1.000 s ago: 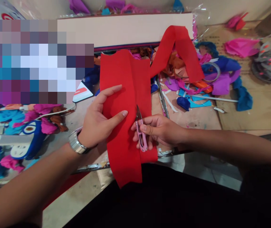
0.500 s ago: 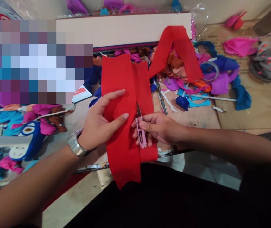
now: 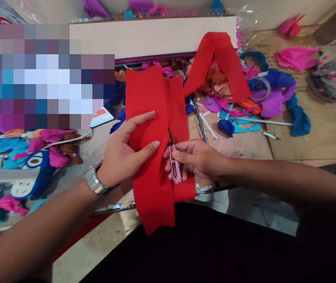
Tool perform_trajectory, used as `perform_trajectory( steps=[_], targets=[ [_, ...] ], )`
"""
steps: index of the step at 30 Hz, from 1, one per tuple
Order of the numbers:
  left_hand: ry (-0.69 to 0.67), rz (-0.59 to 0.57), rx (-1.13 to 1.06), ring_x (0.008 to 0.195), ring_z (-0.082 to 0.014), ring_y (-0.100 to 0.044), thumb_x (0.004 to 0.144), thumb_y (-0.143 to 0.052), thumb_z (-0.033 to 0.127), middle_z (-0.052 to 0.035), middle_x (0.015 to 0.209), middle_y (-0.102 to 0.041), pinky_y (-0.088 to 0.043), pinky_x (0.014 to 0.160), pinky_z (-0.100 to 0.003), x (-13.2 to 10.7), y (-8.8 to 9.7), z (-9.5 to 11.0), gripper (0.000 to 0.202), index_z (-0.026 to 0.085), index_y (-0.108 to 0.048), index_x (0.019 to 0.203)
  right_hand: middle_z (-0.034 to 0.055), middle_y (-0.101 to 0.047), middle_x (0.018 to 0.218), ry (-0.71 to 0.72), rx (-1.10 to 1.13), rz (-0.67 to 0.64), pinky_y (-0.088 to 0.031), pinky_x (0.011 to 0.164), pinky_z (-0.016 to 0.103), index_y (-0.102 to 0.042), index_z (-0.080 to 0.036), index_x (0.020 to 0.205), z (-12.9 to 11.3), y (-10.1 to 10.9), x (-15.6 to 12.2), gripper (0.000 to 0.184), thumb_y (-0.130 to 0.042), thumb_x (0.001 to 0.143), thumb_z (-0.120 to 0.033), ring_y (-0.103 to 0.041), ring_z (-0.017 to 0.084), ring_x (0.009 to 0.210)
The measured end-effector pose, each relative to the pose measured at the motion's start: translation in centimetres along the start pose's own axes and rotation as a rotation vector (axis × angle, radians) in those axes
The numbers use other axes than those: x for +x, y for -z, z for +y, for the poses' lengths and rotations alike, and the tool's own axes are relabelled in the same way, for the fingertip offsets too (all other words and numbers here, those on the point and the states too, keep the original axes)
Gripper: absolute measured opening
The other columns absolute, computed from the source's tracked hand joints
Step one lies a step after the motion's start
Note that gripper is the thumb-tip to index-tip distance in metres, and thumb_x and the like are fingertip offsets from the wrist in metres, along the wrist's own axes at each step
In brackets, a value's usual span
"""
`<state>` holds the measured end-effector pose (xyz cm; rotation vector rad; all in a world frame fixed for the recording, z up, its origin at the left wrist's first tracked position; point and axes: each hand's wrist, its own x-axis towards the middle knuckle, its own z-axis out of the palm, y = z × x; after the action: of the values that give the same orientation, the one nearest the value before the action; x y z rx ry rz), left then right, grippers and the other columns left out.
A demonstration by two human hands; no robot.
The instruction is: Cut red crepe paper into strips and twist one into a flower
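A wide red cloth strip (image 3: pixel 147 98) runs from the middle of the table down over its front edge. My left hand (image 3: pixel 126 151) lies on it with thumb and index finger spread, pressing the cloth rather than gripping it. In my right hand (image 3: pixel 191 157) I have small pink-handled thread snips (image 3: pixel 174 165). Their dark pointed blade reaches upward along the inner edge of the strip. A second red layer (image 3: pixel 176 106) shows just right of that edge, partly hidden by my right hand.
A long cream-topped box (image 3: pixel 156 37) stands at the back. A folded red band (image 3: pixel 209 51) rises over coloured scraps, with a tape roll (image 3: pixel 262 88) beside them. Cardboard (image 3: pixel 318 133) lies on the right. Blue, pink and brown fabric pieces (image 3: pixel 10 147) lie at left; a blurred patch covers the upper left.
The snips' blade has tilted slightly and its tip sits a little lower and further left. Both hands and the cloth stay almost where they were.
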<state>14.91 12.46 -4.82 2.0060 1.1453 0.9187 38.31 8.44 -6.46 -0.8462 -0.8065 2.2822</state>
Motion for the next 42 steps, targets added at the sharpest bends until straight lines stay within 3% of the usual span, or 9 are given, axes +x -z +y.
perform_trajectory(
  steps=[21, 27, 42],
  targets=[
    [-0.034, 0.006, 0.021, 0.138, -0.0302, -0.064, 0.09, -0.083, 0.044, -0.0056, 0.148, -0.068, -0.051, 0.125, -0.054, -0.05, 0.06, 0.36, 0.06, 0.031, -0.063, 0.145, 0.0042, -0.078, 0.087, 0.038, 0.024, 0.015, -0.059, 0.058, 0.023, -0.071, -0.016, 0.106, -0.62, -0.12, -0.12, 0.038, -0.083, 0.091, -0.047, -0.076, 0.015, 0.07],
    [-0.007, 0.038, 0.039, 0.14, -0.0315, -0.063, 0.091, -0.08, 0.047, -0.0051, 0.148, -0.067, -0.047, 0.128, -0.055, -0.12, 0.18, 0.25, 0.058, 0.031, -0.063, 0.145, 0.0033, -0.077, 0.085, 0.069, 0.006, 0.005, -0.06, 0.062, 0.023, -0.07, -0.015, 0.106, -0.43, -0.05, -0.02, 0.037, -0.083, 0.092, -0.047, -0.076, 0.014, 0.07],
    [0.014, 0.096, 0.065, 0.145, -0.0322, -0.059, 0.091, -0.079, 0.054, -0.0052, 0.153, -0.064, -0.047, 0.128, -0.054, -0.19, 0.29, -0.11, 0.066, 0.03, -0.06, 0.149, 0.0024, -0.075, 0.086, 0.058, -0.103, 0.06, -0.05, 0.05, 0.021, -0.071, -0.015, 0.108, -0.37, -0.04, -0.27, 0.037, -0.079, 0.094, -0.048, -0.07, 0.012, 0.063]
  ],
)
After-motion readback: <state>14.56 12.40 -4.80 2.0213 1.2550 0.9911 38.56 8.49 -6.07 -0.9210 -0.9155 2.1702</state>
